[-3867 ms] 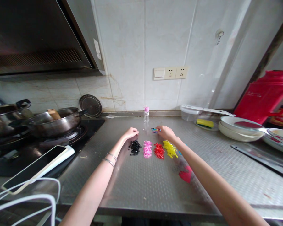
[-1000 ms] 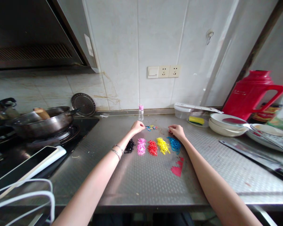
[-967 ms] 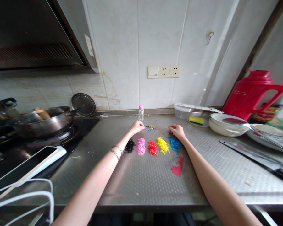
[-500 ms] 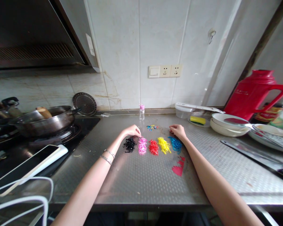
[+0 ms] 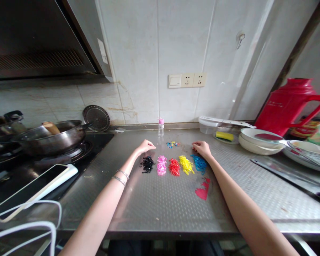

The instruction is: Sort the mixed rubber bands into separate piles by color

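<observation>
Five separate piles of small rubber bands lie in a row on the steel counter (image 5: pixel 160 209): black (image 5: pixel 147 164), pink (image 5: pixel 161 165), red (image 5: pixel 174 167), yellow (image 5: pixel 186 164) and blue (image 5: pixel 200 164). My left hand (image 5: pixel 146 146) is just above and behind the black pile, its fingers pinched together; whatever may be between the fingertips is too small to make out. Curled and closed, my right hand (image 5: pixel 202 148) rests behind the blue pile, its fingertips hidden. Between the hands, farther back, sits a small mixed-colour cluster of bands (image 5: pixel 172 144).
A clear bottle with a pink cap (image 5: pixel 161 128) stands behind the cluster. A torn red scrap (image 5: pixel 202 190) lies in front. Pans (image 5: pixel 53 137) and a phone (image 5: pixel 29 192) are left; bowls (image 5: pixel 258 144), a knife (image 5: pixel 285 174) and a red thermos (image 5: pixel 288 106) are right.
My left hand has moved slightly left and back, away from the pink pile. My right hand stays where it was.
</observation>
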A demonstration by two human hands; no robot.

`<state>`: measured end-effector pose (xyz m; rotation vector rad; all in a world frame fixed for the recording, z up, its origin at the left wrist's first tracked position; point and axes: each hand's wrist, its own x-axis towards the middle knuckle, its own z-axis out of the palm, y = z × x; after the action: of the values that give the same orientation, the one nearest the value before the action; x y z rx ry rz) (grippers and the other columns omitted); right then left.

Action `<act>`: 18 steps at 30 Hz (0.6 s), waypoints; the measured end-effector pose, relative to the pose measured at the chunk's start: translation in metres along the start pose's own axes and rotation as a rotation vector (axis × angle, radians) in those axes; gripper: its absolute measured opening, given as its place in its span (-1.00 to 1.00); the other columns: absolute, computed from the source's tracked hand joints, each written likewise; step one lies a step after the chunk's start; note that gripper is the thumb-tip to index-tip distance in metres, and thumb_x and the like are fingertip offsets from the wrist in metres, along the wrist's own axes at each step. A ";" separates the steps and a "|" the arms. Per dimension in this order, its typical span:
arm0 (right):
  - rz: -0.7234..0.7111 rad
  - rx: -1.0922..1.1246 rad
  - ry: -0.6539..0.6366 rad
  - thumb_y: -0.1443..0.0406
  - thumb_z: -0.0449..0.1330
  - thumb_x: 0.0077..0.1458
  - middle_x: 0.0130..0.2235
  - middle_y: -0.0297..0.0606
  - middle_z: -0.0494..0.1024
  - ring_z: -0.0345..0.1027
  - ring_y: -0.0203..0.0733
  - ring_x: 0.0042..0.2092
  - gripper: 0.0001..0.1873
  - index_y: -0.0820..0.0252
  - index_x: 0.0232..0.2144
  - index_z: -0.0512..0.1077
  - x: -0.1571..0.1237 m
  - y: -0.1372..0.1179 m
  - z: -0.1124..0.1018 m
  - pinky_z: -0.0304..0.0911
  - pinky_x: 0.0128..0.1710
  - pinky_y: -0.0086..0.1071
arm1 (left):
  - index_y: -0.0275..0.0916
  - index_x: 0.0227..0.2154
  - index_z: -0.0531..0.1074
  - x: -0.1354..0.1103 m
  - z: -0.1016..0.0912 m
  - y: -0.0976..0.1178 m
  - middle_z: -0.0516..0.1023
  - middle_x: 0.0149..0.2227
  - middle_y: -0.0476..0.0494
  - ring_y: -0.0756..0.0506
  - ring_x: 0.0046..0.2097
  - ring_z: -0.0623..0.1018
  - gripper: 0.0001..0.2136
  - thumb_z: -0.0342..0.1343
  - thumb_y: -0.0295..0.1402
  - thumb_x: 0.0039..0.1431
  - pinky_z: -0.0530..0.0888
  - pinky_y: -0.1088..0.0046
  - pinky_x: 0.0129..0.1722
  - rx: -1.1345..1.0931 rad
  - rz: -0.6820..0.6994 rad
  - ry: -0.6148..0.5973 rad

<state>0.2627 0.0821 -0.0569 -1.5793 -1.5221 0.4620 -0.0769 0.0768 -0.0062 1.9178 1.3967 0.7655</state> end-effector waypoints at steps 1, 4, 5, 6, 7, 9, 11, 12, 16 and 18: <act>-0.002 -0.003 0.000 0.29 0.04 -0.16 -0.57 -0.26 0.50 0.32 -0.32 -0.56 -0.71 0.30 -0.39 0.49 0.000 0.000 0.000 0.18 -0.59 -0.56 | -0.39 -0.54 0.52 0.000 0.001 -0.004 0.42 -0.65 -0.04 0.09 -0.59 0.26 -0.77 0.17 -0.28 -0.20 0.17 0.57 -0.58 -0.004 -0.022 0.025; -0.009 -0.011 -0.001 0.29 0.04 -0.16 -0.57 -0.27 0.50 0.32 -0.32 -0.56 -0.70 0.29 -0.38 0.49 0.001 0.001 0.001 0.19 -0.57 -0.54 | -0.38 -0.50 0.52 -0.001 0.004 -0.015 0.37 -0.68 -0.01 0.12 -0.63 0.17 -0.74 0.17 -0.24 -0.20 0.08 0.58 -0.64 -0.050 -0.064 0.087; -0.013 -0.015 -0.001 0.29 0.04 -0.16 -0.57 -0.27 0.50 0.32 -0.31 -0.56 -0.70 0.29 -0.38 0.49 0.001 0.001 0.001 0.20 -0.56 -0.54 | -0.38 -0.48 0.51 -0.001 0.004 -0.018 0.35 -0.69 0.00 0.13 -0.64 0.15 -0.72 0.17 -0.23 -0.19 0.05 0.58 -0.65 -0.072 -0.074 0.105; -0.018 -0.023 -0.001 0.29 0.04 -0.16 -0.57 -0.27 0.50 0.33 -0.31 -0.55 -0.70 0.29 -0.39 0.49 0.001 0.001 0.001 0.20 -0.55 -0.53 | -0.38 -0.47 0.51 0.000 0.005 -0.021 0.33 -0.69 0.01 0.13 -0.65 0.13 -0.71 0.16 -0.22 -0.19 0.04 0.58 -0.65 -0.093 -0.081 0.118; -0.024 -0.033 -0.002 0.29 0.05 -0.16 -0.57 -0.27 0.50 0.33 -0.30 -0.54 -0.71 0.28 -0.40 0.50 0.000 0.001 0.000 0.20 -0.54 -0.53 | -0.38 -0.46 0.51 0.000 0.005 -0.023 0.32 -0.70 0.02 0.14 -0.65 0.12 -0.70 0.16 -0.20 -0.18 0.02 0.58 -0.66 -0.110 -0.087 0.123; -0.033 -0.051 -0.007 0.28 0.05 -0.17 -0.57 -0.27 0.50 0.35 -0.30 -0.52 -0.72 0.26 -0.42 0.50 0.000 0.000 0.000 0.20 -0.52 -0.53 | -0.37 -0.45 0.50 0.001 0.005 -0.026 0.30 -0.70 0.03 0.14 -0.66 0.10 -0.69 0.16 -0.19 -0.18 0.01 0.58 -0.66 -0.127 -0.091 0.119; -0.019 -0.059 -0.019 0.28 0.06 -0.17 -0.56 -0.27 0.51 0.34 -0.30 -0.52 -0.72 0.25 -0.42 0.50 0.000 -0.002 0.000 0.19 -0.53 -0.53 | -0.37 -0.46 0.50 0.003 0.006 -0.027 0.31 -0.69 0.03 0.14 -0.66 0.11 -0.70 0.16 -0.20 -0.18 0.02 0.57 -0.65 -0.126 -0.092 0.119; 0.003 -0.055 -0.027 0.27 0.06 -0.17 -0.55 -0.27 0.51 0.34 -0.30 -0.52 -0.71 0.26 -0.40 0.50 0.001 -0.004 0.000 0.19 -0.54 -0.53 | -0.37 -0.46 0.50 0.004 0.007 -0.028 0.32 -0.69 0.03 0.13 -0.66 0.13 -0.71 0.16 -0.20 -0.18 0.04 0.57 -0.65 -0.122 -0.093 0.124; 0.072 -0.081 -0.068 0.25 0.08 -0.15 -0.45 -0.25 0.53 0.34 -0.31 -0.52 -0.68 0.24 -0.32 0.48 0.002 -0.021 0.001 0.17 -0.57 -0.52 | -0.37 -0.49 0.50 0.008 0.009 -0.031 0.40 -0.63 -0.03 0.10 -0.59 0.25 -0.76 0.16 -0.26 -0.18 0.16 0.56 -0.58 -0.109 -0.056 0.157; -0.001 -0.193 -0.072 0.26 0.10 -0.14 -0.41 -0.24 0.54 0.36 -0.28 -0.44 -0.72 0.20 -0.34 0.49 0.001 -0.034 0.006 0.19 -0.50 -0.50 | -0.37 -0.51 0.50 0.009 0.010 -0.032 0.44 -0.60 -0.05 0.08 -0.56 0.30 -0.78 0.16 -0.28 -0.18 0.20 0.55 -0.54 -0.111 -0.031 0.164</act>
<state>0.2375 0.0805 -0.0330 -1.7251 -1.6634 0.3842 -0.0860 0.0917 -0.0361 1.7772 1.4454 0.9831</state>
